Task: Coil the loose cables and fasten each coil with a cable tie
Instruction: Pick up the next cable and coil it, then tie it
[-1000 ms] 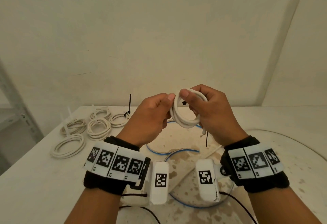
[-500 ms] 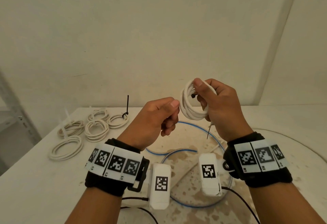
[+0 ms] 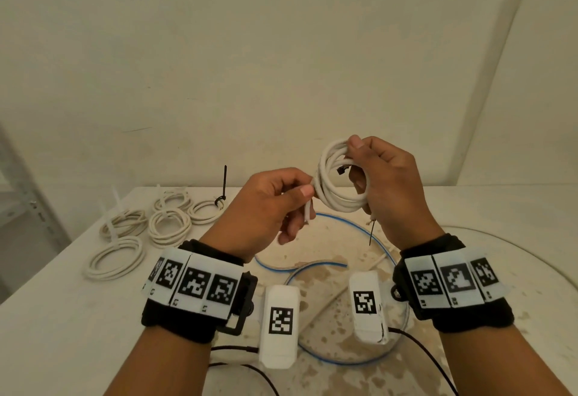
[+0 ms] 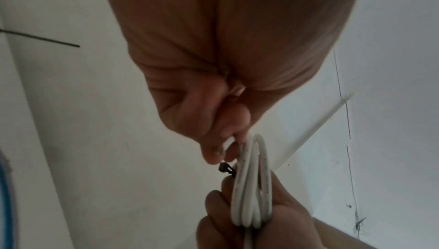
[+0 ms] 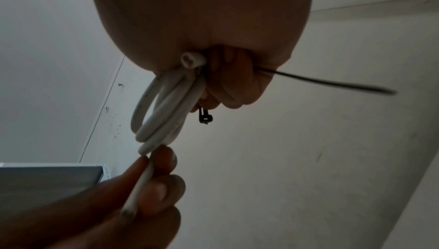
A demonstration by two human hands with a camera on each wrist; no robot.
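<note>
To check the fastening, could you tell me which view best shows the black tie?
The right wrist view: the tie shows head and tail by the coil. Left wrist shows only its head; the head view, small pieces.

No brand, word or label can be read anywhere. The left wristband and right wristband, behind the fingers, carry black-and-white square code markers with tiny digits beneath them, too small to make out. The 2 white camera housings each bear 1 such marker.
</note>
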